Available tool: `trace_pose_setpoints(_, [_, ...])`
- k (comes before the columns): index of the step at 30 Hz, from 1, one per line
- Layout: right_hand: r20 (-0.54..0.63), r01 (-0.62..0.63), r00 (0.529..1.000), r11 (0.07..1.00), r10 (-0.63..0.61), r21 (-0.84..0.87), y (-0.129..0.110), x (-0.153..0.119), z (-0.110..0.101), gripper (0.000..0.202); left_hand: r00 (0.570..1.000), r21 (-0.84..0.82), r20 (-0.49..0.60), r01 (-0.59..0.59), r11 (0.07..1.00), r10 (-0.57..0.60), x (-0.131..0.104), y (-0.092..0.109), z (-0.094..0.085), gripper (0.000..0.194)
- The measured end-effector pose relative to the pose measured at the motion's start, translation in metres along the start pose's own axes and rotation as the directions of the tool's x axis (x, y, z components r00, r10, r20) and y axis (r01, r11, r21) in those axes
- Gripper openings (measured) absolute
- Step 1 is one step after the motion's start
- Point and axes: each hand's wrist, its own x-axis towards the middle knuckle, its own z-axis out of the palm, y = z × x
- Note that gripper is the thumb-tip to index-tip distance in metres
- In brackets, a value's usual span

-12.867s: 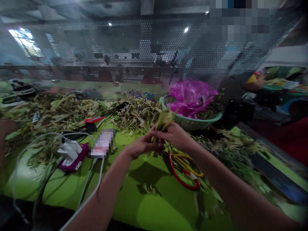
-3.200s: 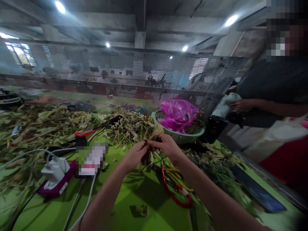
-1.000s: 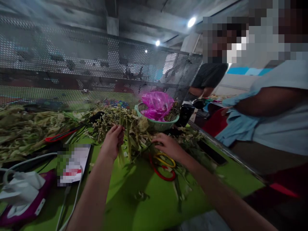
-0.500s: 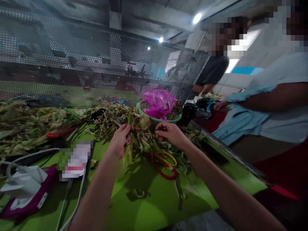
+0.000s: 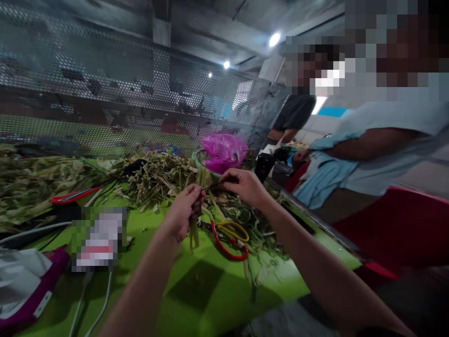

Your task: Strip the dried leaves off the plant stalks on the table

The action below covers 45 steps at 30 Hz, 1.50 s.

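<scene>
My left hand [image 5: 187, 206] is closed around a bundle of pale green plant strips [image 5: 194, 236], whose ends hang below the fist and stick up above it. Just right of it, my right hand [image 5: 242, 185] pinches a thin dark strand that runs toward the bundle; its kind is too small to make out. Below both hands, scissors [image 5: 233, 231] with a red and a yellow handle loop lie on the green table [image 5: 196, 299]. Behind the hands is a heap of dried leaves and stalks [image 5: 157, 180].
A pink plastic bag [image 5: 226, 152] sits in a green basket at the back. To the left lie a red-edged cutter [image 5: 79, 194], a blurred-out packet-like item, cables and a purple power strip [image 5: 45, 290]. A perforated metal screen [image 5: 122, 103] stands behind; two people are at the right.
The view has swung a little to the right. My right hand has come closer to the bundle's top, and the left fist has turned slightly while still gripping it.
</scene>
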Motion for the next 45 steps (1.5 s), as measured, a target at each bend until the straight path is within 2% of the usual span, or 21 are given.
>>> trace_pose_setpoints(2, [-0.060, -0.122, 0.991, 0.992, 0.123, 0.032, 0.025, 0.000, -0.011, 0.013, 0.997, -0.036, 0.038, -0.065, 0.997, 0.066, -0.005, 0.013, -0.001, 0.025])
trace_pose_setpoints(4, [-0.097, -0.319, 0.935, 0.927, 0.342, 0.197, 0.053, -0.004, -0.023, 0.019, 0.993, -0.078, 0.033, -0.114, 0.990, 0.117, -0.009, 0.025, -0.003, 0.023])
trace_pose_setpoints(7, [-0.155, -0.388, 0.888, 0.886, 0.433, 0.254, 0.087, -0.015, -0.038, 0.026, 0.981, -0.130, -0.003, -0.194, 0.972, 0.195, -0.013, 0.039, -0.008, 0.020])
trace_pose_setpoints(10, [-0.200, -0.416, 0.852, 0.857, 0.484, 0.305, 0.102, -0.026, -0.047, 0.030, 0.970, -0.159, -0.020, -0.244, 0.957, 0.244, -0.016, 0.048, -0.013, 0.018])
trace_pose_setpoints(12, [-0.215, -0.413, 0.841, 0.846, 0.496, 0.338, 0.100, -0.028, -0.052, 0.033, 0.966, -0.160, -0.035, -0.260, 0.952, 0.258, -0.017, 0.051, -0.016, 0.017])
trace_pose_setpoints(15, [-0.234, -0.366, 0.850, 0.849, 0.472, 0.381, 0.082, -0.026, -0.062, 0.039, 0.963, -0.158, -0.070, -0.269, 0.950, 0.261, -0.015, 0.053, -0.021, 0.018])
trace_pose_setpoints(18, [-0.268, -0.286, 0.871, 0.867, 0.413, 0.408, 0.052, -0.021, -0.076, 0.041, 0.960, -0.154, -0.107, -0.274, 0.949, 0.260, -0.012, 0.051, -0.025, 0.019])
trace_pose_setpoints(21, [-0.379, -0.144, 0.868, 0.893, 0.321, 0.427, 0.026, -0.019, -0.091, 0.040, 0.953, -0.086, -0.155, -0.276, 0.957, 0.261, -0.008, 0.048, -0.028, 0.021])
trace_pose_setpoints(24, [-0.424, -0.083, 0.868, 0.916, 0.259, 0.391, 0.020, -0.024, -0.106, 0.039, 0.937, 0.001, -0.240, -0.261, 0.965, 0.253, -0.005, 0.042, -0.031, 0.024])
trace_pose_setpoints(26, [-0.385, -0.118, 0.894, 0.948, 0.231, 0.296, 0.029, -0.031, -0.115, 0.036, 0.936, 0.040, -0.270, -0.223, 0.974, 0.225, -0.002, 0.035, -0.033, 0.027])
trace_pose_setpoints(28, [-0.206, -0.223, 0.953, 0.974, 0.223, 0.024, 0.043, -0.040, -0.121, 0.026, 0.960, 0.070, -0.227, -0.155, 0.985, 0.167, 0.001, 0.028, -0.034, 0.030])
trace_pose_setpoints(29, [-0.127, -0.225, 0.970, 0.964, 0.208, -0.139, 0.049, -0.043, -0.122, 0.026, 0.968, 0.098, -0.209, -0.122, 0.988, 0.141, 0.002, 0.024, -0.034, 0.032])
trace_pose_setpoints(31, [-0.026, -0.200, 0.979, 0.927, 0.203, -0.317, 0.053, -0.047, -0.116, 0.045, 0.971, 0.149, -0.211, -0.081, 0.985, 0.111, 0.005, 0.016, -0.033, 0.033])
trace_pose_setpoints(33, [-0.015, -0.115, 0.993, 0.949, 0.116, -0.295, 0.042, -0.046, -0.099, 0.051, 0.976, 0.194, -0.194, -0.057, 0.979, 0.095, 0.007, 0.010, -0.030, 0.033])
trace_pose_setpoints(35, [-0.038, -0.048, 0.998, 0.993, 0.044, -0.105, 0.019, -0.041, -0.071, 0.042, 0.984, 0.214, -0.172, -0.011, 0.977, 0.049, 0.010, 0.005, -0.027, 0.033])
trace_pose_setpoints(37, [0.051, -0.077, 0.996, 0.973, 0.067, 0.219, -0.006, -0.034, -0.037, 0.035, 0.983, 0.213, -0.184, 0.022, 0.977, 0.018, 0.010, 0.003, -0.023, 0.033])
trace_pose_setpoints(39, [0.120, -0.150, 0.987, 0.855, 0.103, 0.497, -0.024, -0.026, 0.000, 0.034, 0.984, 0.222, -0.179, 0.041, 0.974, -0.001, 0.009, 0.002, -0.019, 0.033])
trace_pose_setpoints(41, [0.192, -0.235, 0.971, 0.721, 0.143, 0.652, -0.031, -0.022, 0.031, 0.031, 0.986, 0.246, -0.165, 0.046, 0.968, -0.005, 0.007, 0.003, -0.016, 0.033])
trace_pose_setpoints(43, [0.250, -0.299, 0.954, 0.609, 0.166, 0.735, -0.030, -0.020, 0.052, 0.030, 0.987, 0.265, -0.159, 0.047, 0.963, -0.004, 0.006, 0.003, -0.015, 0.033])
trace_pose_setpoints(45, [0.311, -0.367, 0.930, 0.563, 0.197, 0.740, -0.024, -0.022, 0.063, 0.032, 0.987, 0.282, -0.161, 0.048, 0.958, -0.002, 0.006, 0.003, -0.014, 0.033])
